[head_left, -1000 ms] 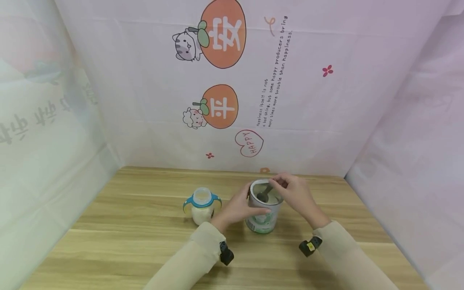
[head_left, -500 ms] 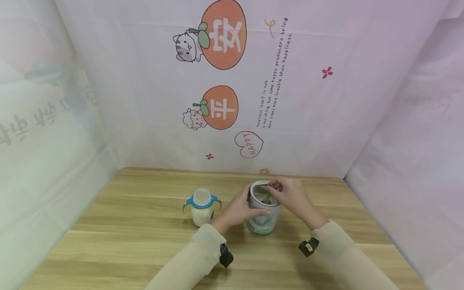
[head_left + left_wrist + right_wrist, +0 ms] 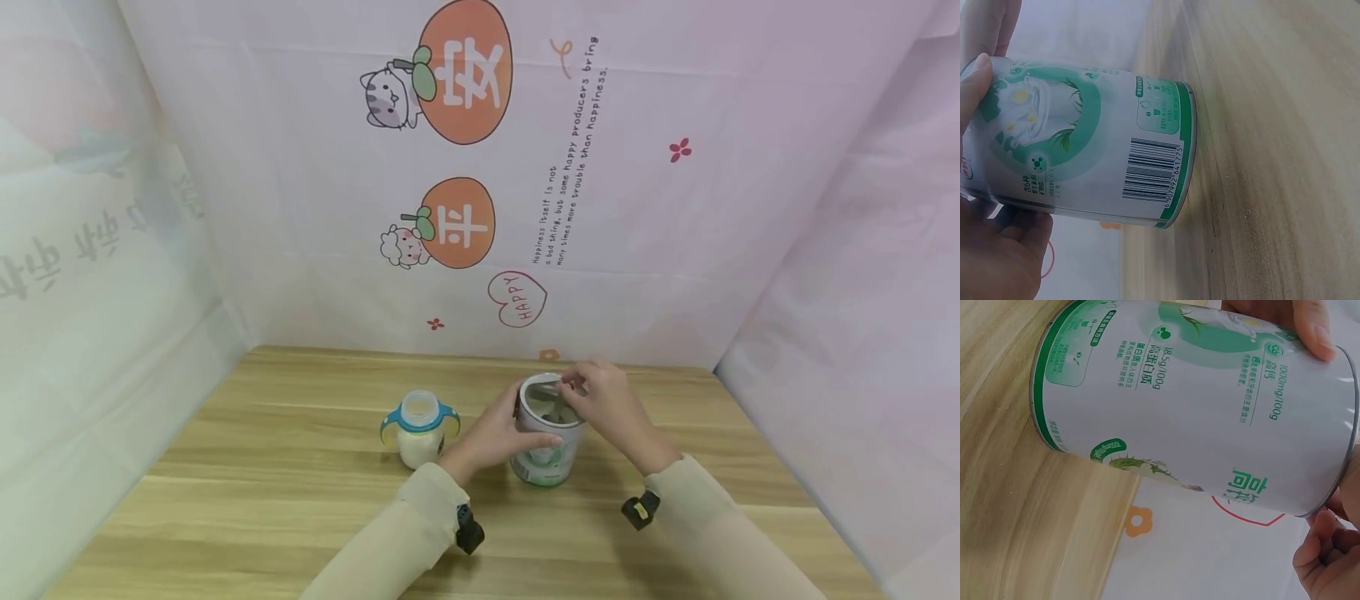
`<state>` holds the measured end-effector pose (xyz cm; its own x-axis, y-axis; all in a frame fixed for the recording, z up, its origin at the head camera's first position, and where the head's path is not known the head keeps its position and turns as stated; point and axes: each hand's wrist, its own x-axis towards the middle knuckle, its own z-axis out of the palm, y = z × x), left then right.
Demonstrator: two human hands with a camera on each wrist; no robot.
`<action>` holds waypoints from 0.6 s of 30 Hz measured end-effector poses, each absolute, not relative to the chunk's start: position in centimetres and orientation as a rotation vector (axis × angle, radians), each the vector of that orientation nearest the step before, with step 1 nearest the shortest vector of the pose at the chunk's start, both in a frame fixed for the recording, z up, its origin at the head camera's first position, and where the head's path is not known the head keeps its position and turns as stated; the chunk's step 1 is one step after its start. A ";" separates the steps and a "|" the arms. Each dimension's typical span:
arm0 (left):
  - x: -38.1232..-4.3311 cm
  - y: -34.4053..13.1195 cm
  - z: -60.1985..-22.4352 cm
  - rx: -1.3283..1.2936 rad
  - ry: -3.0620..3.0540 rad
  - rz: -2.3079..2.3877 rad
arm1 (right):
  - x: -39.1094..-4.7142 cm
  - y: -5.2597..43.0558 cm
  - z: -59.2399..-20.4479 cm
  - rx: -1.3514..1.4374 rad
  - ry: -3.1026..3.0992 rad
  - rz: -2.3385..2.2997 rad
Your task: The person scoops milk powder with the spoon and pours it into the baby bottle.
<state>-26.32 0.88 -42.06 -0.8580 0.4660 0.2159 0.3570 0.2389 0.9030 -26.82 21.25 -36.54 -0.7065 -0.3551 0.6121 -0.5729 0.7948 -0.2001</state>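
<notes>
A milk powder tin (image 3: 546,462) stands upright on the table with its mouth uncovered. My left hand (image 3: 493,429) grips its upper side, thumb across the front and fingers behind. In the left wrist view the tin's barcode (image 3: 1152,170) faces the camera. At the tin's right rim is my right hand (image 3: 606,408), its fingertips pinched together over the opening. The small scoop (image 3: 553,414) sits low inside the tin, its handle mostly hidden by the right fingers. In the right wrist view the curled right fingers (image 3: 1322,540) lie beside the metal rim.
To the left of the tin stands an uncapped baby bottle (image 3: 418,433) with blue side handles and pale contents, close to the left wrist. A printed cloth (image 3: 630,283) hangs behind the wooden table (image 3: 300,492) and along both sides.
The right hand dipped toward the tin's mouth and shifted slightly, and the scoop sank lower inside. The left hand kept its grip, and tin and bottle stayed in place.
</notes>
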 end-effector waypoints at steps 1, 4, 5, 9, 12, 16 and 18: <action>-26.3 0.9 -42.0 0.799 2.395 1.701 | -26.8 21.3 -36.5 0.681 -2.421 0.514; -26.2 0.9 -41.9 0.808 2.393 1.704 | -26.9 21.5 -36.5 0.664 -2.435 0.533; -26.2 0.9 -41.9 0.809 2.392 1.705 | -27.0 21.7 -36.5 0.655 -2.442 0.542; -26.3 0.9 -42.0 0.805 2.388 1.705 | -27.2 22.0 -36.6 0.610 -2.490 0.591; -26.4 1.0 -42.0 0.791 2.388 1.700 | -27.3 22.1 -36.6 0.595 -2.515 0.628; -26.3 0.9 -42.0 0.788 2.387 1.705 | -27.3 22.1 -36.6 0.602 -2.523 0.660; -26.3 0.9 -42.0 0.797 2.384 1.712 | -27.3 22.1 -36.6 0.602 -2.527 0.672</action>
